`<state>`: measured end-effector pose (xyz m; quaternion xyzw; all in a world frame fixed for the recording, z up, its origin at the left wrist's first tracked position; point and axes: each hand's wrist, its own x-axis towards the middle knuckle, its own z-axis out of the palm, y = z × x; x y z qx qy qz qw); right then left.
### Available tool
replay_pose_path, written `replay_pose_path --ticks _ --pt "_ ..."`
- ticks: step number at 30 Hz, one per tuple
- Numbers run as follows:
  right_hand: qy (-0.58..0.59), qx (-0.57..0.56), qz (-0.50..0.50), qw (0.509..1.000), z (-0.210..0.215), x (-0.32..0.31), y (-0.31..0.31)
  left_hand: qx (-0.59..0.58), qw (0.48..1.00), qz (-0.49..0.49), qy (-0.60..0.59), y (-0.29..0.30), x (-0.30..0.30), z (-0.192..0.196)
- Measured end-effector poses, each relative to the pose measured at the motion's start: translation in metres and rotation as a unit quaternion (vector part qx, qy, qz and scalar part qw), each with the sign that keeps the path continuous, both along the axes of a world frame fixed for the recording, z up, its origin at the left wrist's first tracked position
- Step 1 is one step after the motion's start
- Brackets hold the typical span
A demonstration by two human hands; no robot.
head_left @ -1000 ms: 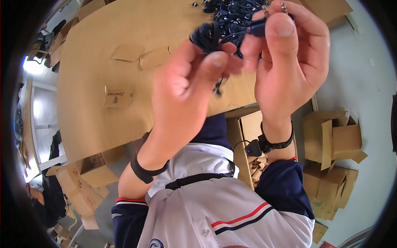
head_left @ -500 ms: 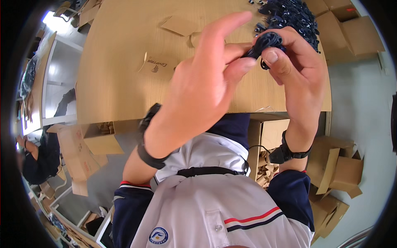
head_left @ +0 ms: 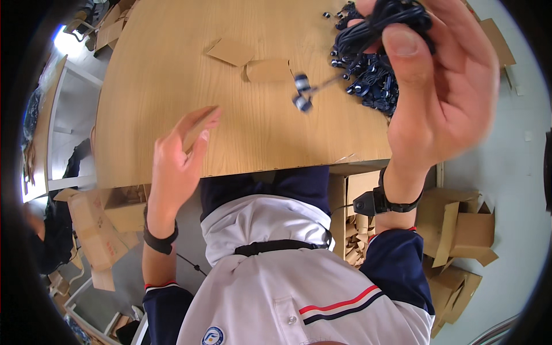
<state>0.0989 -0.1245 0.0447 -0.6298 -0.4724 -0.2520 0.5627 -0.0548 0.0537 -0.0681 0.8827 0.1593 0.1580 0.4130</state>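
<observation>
Over a wooden table (head_left: 172, 69), a coiled bundle of dark cable (head_left: 397, 17) is gripped between the thumb and fingers of the right hand (head_left: 443, 98), raised close to the camera, with its two small earbuds (head_left: 302, 92) left dangling on a short lead above the tabletop. Half a second ago the bundle was being worked by both hands together; now it is held by the right alone. The left hand (head_left: 175, 167) has been lowered to the table's near edge, where a flat piece of cardboard (head_left: 198, 123) is touched by its fingertips, though a firm grasp cannot be made out. A heap of similar dark cables (head_left: 371, 80) is seen just beyond, with two more cardboard pieces (head_left: 253, 60) nearby.
</observation>
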Motion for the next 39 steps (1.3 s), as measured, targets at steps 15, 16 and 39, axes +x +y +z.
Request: replay_pose_path --ticks 15,16,39 --pt "-0.102 0.022 -0.06 0.993 0.019 -0.031 0.0 -0.369 0.909 -0.053 -0.184 -0.087 0.054 0.032" --pt "-0.108 0.016 -0.045 0.993 0.019 -0.031 0.001 -0.37 0.909 -0.056 -0.182 -0.087 0.054 0.033" --pt "0.058 -0.207 0.227 0.95 -0.035 -0.006 -0.016 -0.524 0.819 -0.229 -0.051 -0.048 0.029 0.03"
